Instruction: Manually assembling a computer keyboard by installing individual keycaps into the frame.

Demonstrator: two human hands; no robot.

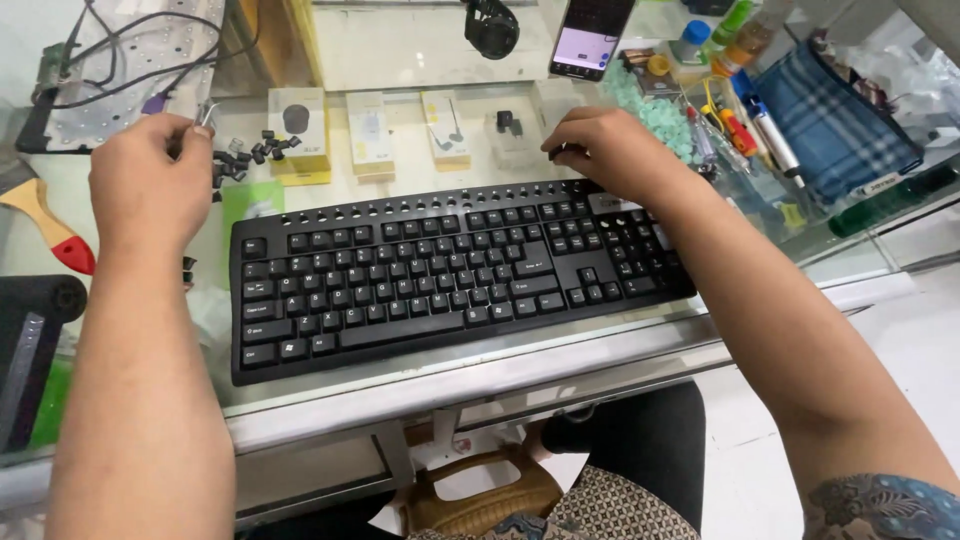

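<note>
Left hand (140,185) pinches a small metal tool (207,113) upper left beside loose keycaps (250,155); right hand (610,150) fingers curled on the keyboard (450,275) top-right edge, long axis left-right.

- We see a yellow-and-white box (298,135) picturing a dark round gadget, under the glass behind the keyboard.
- Just beside it, two slimmer pale packages (369,133) (445,128) with yellowish edges.
- Further right, a clear pack (510,135) showing a small black item.
- A phone screen (584,45) glows pale lilac, propped upright behind them.
</note>
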